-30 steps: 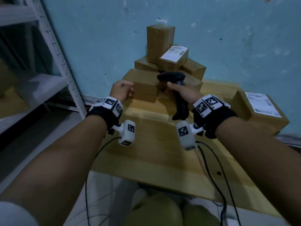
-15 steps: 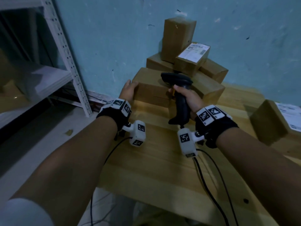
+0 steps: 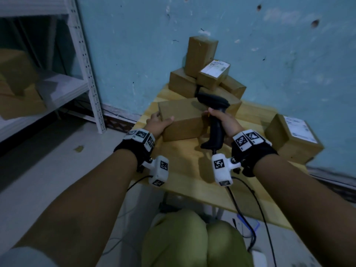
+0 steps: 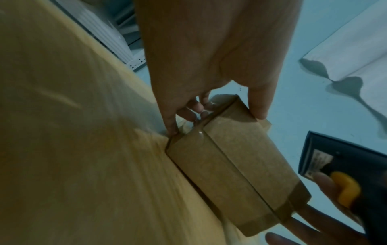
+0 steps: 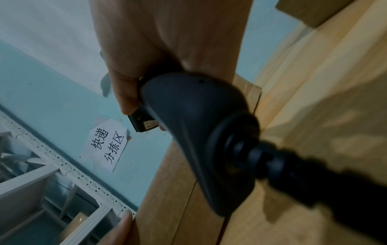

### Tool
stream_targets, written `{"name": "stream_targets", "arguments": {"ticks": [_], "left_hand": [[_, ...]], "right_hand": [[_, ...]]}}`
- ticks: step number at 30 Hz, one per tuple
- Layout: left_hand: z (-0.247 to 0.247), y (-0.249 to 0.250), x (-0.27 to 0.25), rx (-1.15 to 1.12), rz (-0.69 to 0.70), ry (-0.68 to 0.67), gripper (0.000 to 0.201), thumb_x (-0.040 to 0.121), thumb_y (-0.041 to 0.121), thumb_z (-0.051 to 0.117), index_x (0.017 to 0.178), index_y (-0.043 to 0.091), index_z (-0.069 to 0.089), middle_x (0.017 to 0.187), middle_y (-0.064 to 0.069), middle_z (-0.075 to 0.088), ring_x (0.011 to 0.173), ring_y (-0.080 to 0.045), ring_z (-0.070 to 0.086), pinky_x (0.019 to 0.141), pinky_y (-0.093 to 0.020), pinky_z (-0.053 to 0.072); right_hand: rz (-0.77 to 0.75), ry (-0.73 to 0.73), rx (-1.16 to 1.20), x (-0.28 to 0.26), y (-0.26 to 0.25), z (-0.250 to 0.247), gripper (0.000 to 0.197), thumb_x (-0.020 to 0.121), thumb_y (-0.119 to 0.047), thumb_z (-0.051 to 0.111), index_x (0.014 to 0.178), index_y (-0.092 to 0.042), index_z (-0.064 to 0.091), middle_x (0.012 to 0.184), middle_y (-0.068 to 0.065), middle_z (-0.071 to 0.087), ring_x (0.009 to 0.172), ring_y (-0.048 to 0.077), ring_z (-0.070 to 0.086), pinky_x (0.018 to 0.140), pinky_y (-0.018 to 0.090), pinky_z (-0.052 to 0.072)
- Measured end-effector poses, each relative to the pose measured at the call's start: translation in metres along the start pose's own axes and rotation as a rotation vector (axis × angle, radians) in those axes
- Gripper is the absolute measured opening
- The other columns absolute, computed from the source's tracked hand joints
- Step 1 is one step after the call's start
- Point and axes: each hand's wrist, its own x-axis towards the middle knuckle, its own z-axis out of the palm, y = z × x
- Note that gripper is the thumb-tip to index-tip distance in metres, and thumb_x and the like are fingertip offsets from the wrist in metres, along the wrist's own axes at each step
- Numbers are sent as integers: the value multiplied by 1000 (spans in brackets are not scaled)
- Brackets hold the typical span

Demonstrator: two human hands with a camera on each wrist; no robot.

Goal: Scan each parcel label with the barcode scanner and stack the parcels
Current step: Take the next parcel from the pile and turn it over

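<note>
A long brown parcel (image 3: pixel 182 120) (image 4: pixel 228 164) lies on the wooden table (image 3: pixel 185 170), with no label showing on its top. My left hand (image 3: pixel 159 122) (image 4: pixel 209 107) grips its left end, thumb on the near face and fingers round the end. My right hand (image 3: pixel 223 124) (image 5: pixel 134 92) grips the handle of the black barcode scanner (image 3: pixel 213 116) (image 5: pixel 194 132), held upright just right of that parcel. Behind stands a pile of brown parcels (image 3: pixel 200 54), one with a white label (image 3: pixel 215 69) facing up. Another labelled parcel (image 3: pixel 292 139) sits at the table's right edge.
A blue wall (image 3: pixel 134 54) rises right behind the table. White metal shelving (image 3: pixel 82 60) stands to the left, over a pale floor. The scanner's black cable (image 3: pixel 248 205) hangs off the table's near edge. A paper sign (image 5: pixel 106 145) is stuck to the wall.
My left hand took hold of the long parcel's left end and drew it toward me, away from the pile. The scanner stayed in my right hand beside it.
</note>
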Motion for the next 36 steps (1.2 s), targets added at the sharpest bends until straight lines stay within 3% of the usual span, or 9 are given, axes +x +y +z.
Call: {"name": "stream_targets", "arguments": {"ticks": [4,7,13,16,20,23,29,34,36], "left_hand": [[21,11,-60,72,0,48,91,74,51,68,147,19,26,148,-15,25,131,-36,38,109,-46,37],[37,9,-79,200,-2,59,73,89,41,57,148,14,23,149,-16,19,133,-35,35,108,-41,33],[40,25,-90,436,-43,-32,90,79,59,61,147,15,23,151,-16,21,133,-37,36,108,-43,37],[30,44,-86,308,13,25,90,77,58,63,147,19,22,154,-13,22,134,-37,35,107,-50,38],[35,57,-76,281,138,-29,84,87,41,61,151,23,9,158,-9,13,142,-30,24,113,-44,29],[47,51,-67,284,117,-135,85,88,31,61,151,21,6,156,-11,18,140,-29,28,110,-40,32],[62,46,-62,345,100,-137,89,81,40,68,149,28,12,151,-14,23,133,-34,34,107,-43,37],[62,49,-66,595,85,-132,114,70,42,77,150,21,-1,152,-13,11,139,-33,22,114,-49,24],[63,48,-70,626,114,-129,116,69,39,79,150,18,-2,152,-10,7,141,-31,19,115,-48,23]], "right_hand": [[84,33,-39,-33,8,-11,52,59,-46,74,96,-11,63,86,8,63,87,29,60,90,53,47],[101,54,-40,-51,18,-21,57,52,-48,73,94,-10,64,86,10,62,82,28,59,84,46,46],[121,159,2,-76,23,-45,31,82,-33,68,98,-8,61,83,7,61,76,23,57,78,35,46],[136,173,69,-80,24,-57,20,89,-27,61,97,-8,59,72,5,54,63,18,52,65,30,44],[206,152,141,-76,32,-68,25,86,-37,63,96,-14,63,82,9,58,73,25,57,86,48,48],[281,159,193,-71,39,-70,39,82,-42,66,102,-10,60,85,11,61,75,26,60,79,42,51],[324,65,398,-61,40,-75,40,88,-35,61,116,-9,48,104,17,57,91,38,60,84,59,50],[217,84,348,-60,22,-74,24,91,-33,57,99,-10,54,81,9,54,70,26,60,75,53,51],[176,100,321,-62,13,-71,21,92,-31,56,90,-10,55,71,7,53,54,18,60,56,35,55]]}}
